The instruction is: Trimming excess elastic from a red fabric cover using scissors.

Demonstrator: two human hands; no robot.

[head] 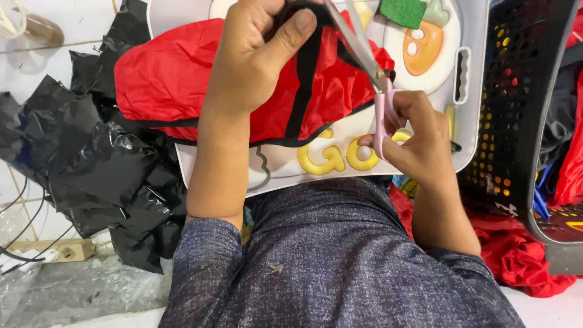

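One white tray table [473, 36] carried the work, with yellow letters and a cartoon face printed on its top. One black plastic basket [516, 109] stood off its right edge, red cloth showing inside it and more red cloth [516, 255] heaped on the floor at its foot. One crumpled heap of black plastic sheeting [103, 164] lay off the left edge.

One red fabric piece [182, 79] sprawled across the left and middle of the tray table, overhanging its left edge. It was shiny and creased, edged in black binding, with one black strip [303, 91] running up the middle from the near hem to the far edge. Its long axis ran left to right along the tray table.

Two hands were at it. The left hand [255, 54] was clamped shut on the black strip near the far edge, thumb pressed over the top. The right hand [419, 140] was closed on the pink handles of one pair of scissors [370, 67], fingers through the loops. The scissors sat over the right-hand middle of the tray table. Their long axis ran from the near right up to the far left, and the tips pointed away from the person, toward the left hand. The blades [355, 42] looked nearly together; I could not tell whether they bit the cloth.

One green scrap [404, 11] lay at the far edge, the smallest thing there.
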